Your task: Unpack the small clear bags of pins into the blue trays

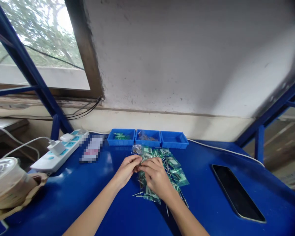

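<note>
My left hand [128, 167] and my right hand [155, 175] meet at the middle of the blue table, fingertips pinched close together. Between them is a small clear plastic bag [137, 150], partly covered by the fingers; what it contains is hard to make out. Under and beside my right hand spreads a pile of green-tinted clear packets [179, 176] with thin metal pins, which look like blind rivets. A few loose rivets [138, 194] stick out at the pile's near left edge.
Behind the pile stand three blue trays: the left one [121, 142] holds green packets, the middle one [148, 143] brownish packets, the right one [174, 144] nothing visible. A power strip [49, 159], a blurred phone-like object [92, 149] and tape rolls [7, 183] lie left; a black phone [237, 193] right.
</note>
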`<state>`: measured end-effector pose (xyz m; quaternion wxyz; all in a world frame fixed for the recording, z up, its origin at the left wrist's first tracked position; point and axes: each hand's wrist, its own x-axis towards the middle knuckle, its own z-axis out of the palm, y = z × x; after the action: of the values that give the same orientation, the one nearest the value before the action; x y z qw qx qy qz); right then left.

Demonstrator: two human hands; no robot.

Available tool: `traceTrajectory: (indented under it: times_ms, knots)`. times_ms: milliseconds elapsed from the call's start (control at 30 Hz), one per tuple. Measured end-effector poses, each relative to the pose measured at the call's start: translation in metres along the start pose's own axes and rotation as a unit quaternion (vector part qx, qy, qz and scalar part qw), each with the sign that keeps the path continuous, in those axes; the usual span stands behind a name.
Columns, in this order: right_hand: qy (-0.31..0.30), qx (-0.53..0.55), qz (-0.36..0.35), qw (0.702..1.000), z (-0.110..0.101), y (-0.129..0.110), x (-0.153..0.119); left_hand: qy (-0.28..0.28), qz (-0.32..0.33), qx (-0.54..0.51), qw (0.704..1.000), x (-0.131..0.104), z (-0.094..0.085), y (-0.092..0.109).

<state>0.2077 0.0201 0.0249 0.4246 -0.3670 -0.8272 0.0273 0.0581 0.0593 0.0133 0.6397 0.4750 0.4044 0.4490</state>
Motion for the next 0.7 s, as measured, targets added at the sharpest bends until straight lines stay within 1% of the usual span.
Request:
traceTrajectory:
  times_ms: [67, 100, 133, 167, 200, 233, 267, 300, 333, 367, 400, 467, 500, 533, 567, 600, 633, 667, 700]
  knots:
    - [0.018, 0.023, 0.062, 0.998, 0.0, 0.0, 0.001, 0.022, 0.098, 0.081, 0.992, 0.0, -0.002, 0.001]
    - [0.031, 0.05, 0.111, 0.992, 0.001, 0.0, 0.001, 0.03, 0.152, 0.133, 0.979, 0.0, -0.003, 0.001]
    - [0.043, 0.089, 0.168, 0.981, 0.001, 0.001, 0.002, 0.032, 0.206, 0.187, 0.96, -0.001, -0.003, 0.002]
    - [0.056, 0.141, 0.228, 0.962, 0.002, 0.001, 0.003, 0.027, 0.254, 0.239, 0.937, -0.002, -0.004, 0.003]
    - [0.068, 0.196, 0.281, 0.937, 0.002, 0.002, 0.003, 0.015, 0.293, 0.283, 0.913, -0.004, -0.003, 0.003]
    - [0.078, 0.245, 0.324, 0.91, 0.003, 0.003, 0.004, 0.002, 0.32, 0.317, 0.893, -0.005, -0.003, 0.004]
    - [0.086, 0.281, 0.352, 0.889, 0.003, 0.004, 0.004, -0.009, 0.335, 0.34, 0.879, -0.006, -0.002, 0.004]
    - [0.09, 0.298, 0.364, 0.878, 0.003, 0.005, 0.004, -0.015, 0.338, 0.355, 0.872, -0.006, -0.001, 0.004]
    - [0.092, 0.294, 0.363, 0.88, 0.004, 0.006, 0.004, -0.016, 0.332, 0.362, 0.871, -0.006, -0.001, 0.004]
    - [0.091, 0.269, 0.347, 0.894, 0.004, 0.007, 0.003, -0.014, 0.317, 0.36, 0.877, -0.006, 0.0, 0.004]
    - [0.086, 0.23, 0.318, 0.916, 0.004, 0.008, 0.002, -0.011, 0.29, 0.348, 0.892, -0.005, 0.0, 0.004]
    - [0.069, 0.132, 0.231, 0.962, 0.004, 0.009, -0.001, 0.004, 0.203, 0.287, 0.936, -0.004, 0.0, 0.004]
    - [0.058, 0.084, 0.182, 0.978, 0.005, 0.01, -0.002, 0.01, 0.154, 0.244, 0.958, -0.004, 0.0, 0.004]
    - [0.045, 0.045, 0.138, 0.988, 0.006, 0.011, -0.004, 0.011, 0.111, 0.201, 0.973, -0.004, 0.0, 0.005]
    - [0.032, 0.016, 0.104, 0.994, 0.007, 0.011, -0.005, 0.008, 0.081, 0.167, 0.983, -0.005, -0.001, 0.005]
    - [0.022, 0.001, 0.082, 0.996, 0.008, 0.011, -0.006, 0.003, 0.068, 0.147, 0.987, -0.006, -0.001, 0.006]
    - [0.016, -0.003, 0.071, 0.997, 0.009, 0.011, -0.006, -0.001, 0.068, 0.142, 0.988, -0.006, -0.002, 0.008]
    - [0.016, 0.001, 0.07, 0.997, 0.01, 0.011, -0.006, 0.005, 0.081, 0.149, 0.986, -0.005, -0.004, 0.011]
    - [0.019, 0.01, 0.079, 0.997, 0.009, 0.012, -0.006, 0.03, 0.102, 0.166, 0.98, -0.002, -0.007, 0.015]
